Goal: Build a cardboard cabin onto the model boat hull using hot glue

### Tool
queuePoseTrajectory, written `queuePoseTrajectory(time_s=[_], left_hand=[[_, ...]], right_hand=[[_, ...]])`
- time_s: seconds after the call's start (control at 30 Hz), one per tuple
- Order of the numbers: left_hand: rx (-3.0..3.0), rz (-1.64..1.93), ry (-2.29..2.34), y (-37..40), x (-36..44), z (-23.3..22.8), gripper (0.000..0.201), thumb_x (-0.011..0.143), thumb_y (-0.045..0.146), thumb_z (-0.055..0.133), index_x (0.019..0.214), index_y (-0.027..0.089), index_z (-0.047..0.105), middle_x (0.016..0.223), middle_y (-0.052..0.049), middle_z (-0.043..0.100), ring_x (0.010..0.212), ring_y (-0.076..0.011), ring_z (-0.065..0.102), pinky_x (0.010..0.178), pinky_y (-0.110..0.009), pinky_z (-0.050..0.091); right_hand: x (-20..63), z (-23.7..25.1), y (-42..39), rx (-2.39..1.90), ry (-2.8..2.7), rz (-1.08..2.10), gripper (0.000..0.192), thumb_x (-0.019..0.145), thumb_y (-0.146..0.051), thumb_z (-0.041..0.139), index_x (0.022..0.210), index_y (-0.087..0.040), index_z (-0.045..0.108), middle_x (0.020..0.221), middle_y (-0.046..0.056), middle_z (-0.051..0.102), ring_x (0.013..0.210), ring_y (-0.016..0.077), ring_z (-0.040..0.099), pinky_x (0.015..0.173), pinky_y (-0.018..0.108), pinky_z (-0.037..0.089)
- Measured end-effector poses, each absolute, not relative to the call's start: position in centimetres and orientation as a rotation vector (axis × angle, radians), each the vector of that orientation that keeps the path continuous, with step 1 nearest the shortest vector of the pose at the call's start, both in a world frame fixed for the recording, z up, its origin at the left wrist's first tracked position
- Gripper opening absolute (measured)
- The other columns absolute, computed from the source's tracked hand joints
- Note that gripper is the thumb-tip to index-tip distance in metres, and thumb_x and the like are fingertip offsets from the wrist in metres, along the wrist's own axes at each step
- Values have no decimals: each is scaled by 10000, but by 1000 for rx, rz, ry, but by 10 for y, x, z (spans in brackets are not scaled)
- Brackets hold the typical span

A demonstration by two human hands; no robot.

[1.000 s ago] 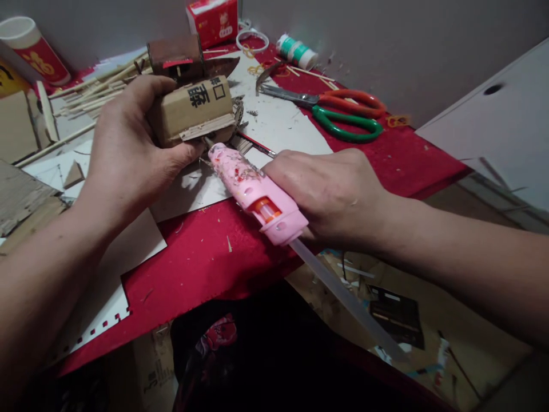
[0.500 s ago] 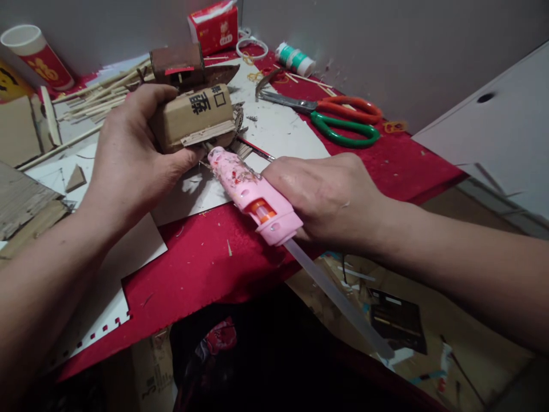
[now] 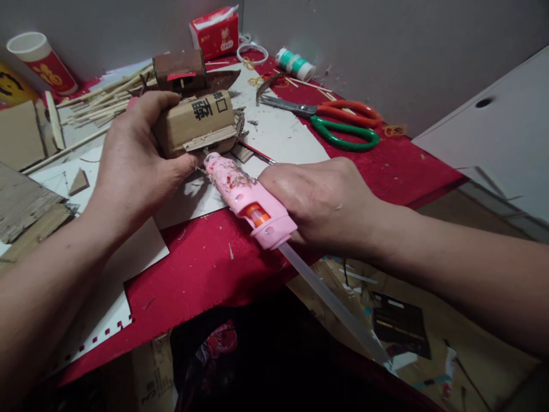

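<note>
— What's in the left hand?

— A small cardboard box with black printed characters on top. The fingers are wrapped round its far side and the thumb presses under its near edge, holding it just above the white sheet.

— And the right hand?

— Closed round a pink glue gun. Its nozzle points toward ten o'clock and meets the lower edge of the box, right beside the left thumb. A clear glue stick trails out of the back toward five o'clock.

— What else lies around?

— Scissors with orange and green handles at two o'clock from the box, on the red cloth. A tissue pack at twelve, a paper cup and wooden sticks at ten.
</note>
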State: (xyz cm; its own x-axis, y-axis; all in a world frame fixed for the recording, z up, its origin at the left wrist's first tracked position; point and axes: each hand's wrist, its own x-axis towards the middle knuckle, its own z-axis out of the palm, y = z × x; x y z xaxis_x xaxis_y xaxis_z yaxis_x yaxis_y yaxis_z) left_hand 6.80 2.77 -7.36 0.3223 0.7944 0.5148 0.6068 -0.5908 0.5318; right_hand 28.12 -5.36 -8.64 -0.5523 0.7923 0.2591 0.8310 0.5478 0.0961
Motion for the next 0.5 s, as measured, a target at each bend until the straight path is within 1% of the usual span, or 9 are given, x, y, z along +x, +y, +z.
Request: queuePoseTrajectory(time_s=[0.07, 0.17, 0.23, 0.3, 0.5], left_hand=[[2345, 1123, 1276, 28, 68, -74, 662, 530, 62, 675, 1184, 146, 623, 1075, -41, 692, 1036, -249, 646, 957, -395, 510], [2322, 1116, 1285, 27, 69, -73, 670, 535, 63, 678, 1199, 126, 613, 1097, -53, 692, 1038, -249, 644, 952, -395, 513], [2323, 1106, 1295, 26, 69, -73, 652, 545, 81, 677, 1191, 141, 617, 1099, -42, 695, 1032, -243, 645, 945, -389, 519], [2310, 1104, 1299, 26, 69, -73, 634, 553, 106, 672, 1183, 166, 622, 1102, -29, 694, 1031, -239, 647, 937, -385, 526], [2319, 1114, 1311, 27, 69, -74, 640, 541, 126, 664, 1178, 182, 631, 1091, -29, 690, 1032, -246, 645, 927, -388, 530]], right_hand=[[283, -87, -53, -1371, -2597, -333, 213, 869, -332, 425, 896, -184, 575, 765, 65, 655, 645, 169, 551, 503, 307, 206], [290, -90, -53, -1246, -2561, -418, 268, 895, -355, 365, 855, -182, 566, 663, 52, 597, 586, 159, 519, 484, 297, 203], [294, -92, -53, -1138, -2528, -473, 335, 927, -380, 311, 824, -180, 559, 631, 44, 570, 562, 158, 507, 474, 291, 208], [295, -93, -53, -1095, -2518, -486, 368, 943, -394, 287, 810, -181, 557, 622, 40, 563, 556, 157, 504, 471, 287, 216], [291, -94, -52, -1121, -2525, -408, 322, 931, -359, 327, 835, -178, 575, 688, 51, 615, 580, 154, 530, 481, 290, 230]])
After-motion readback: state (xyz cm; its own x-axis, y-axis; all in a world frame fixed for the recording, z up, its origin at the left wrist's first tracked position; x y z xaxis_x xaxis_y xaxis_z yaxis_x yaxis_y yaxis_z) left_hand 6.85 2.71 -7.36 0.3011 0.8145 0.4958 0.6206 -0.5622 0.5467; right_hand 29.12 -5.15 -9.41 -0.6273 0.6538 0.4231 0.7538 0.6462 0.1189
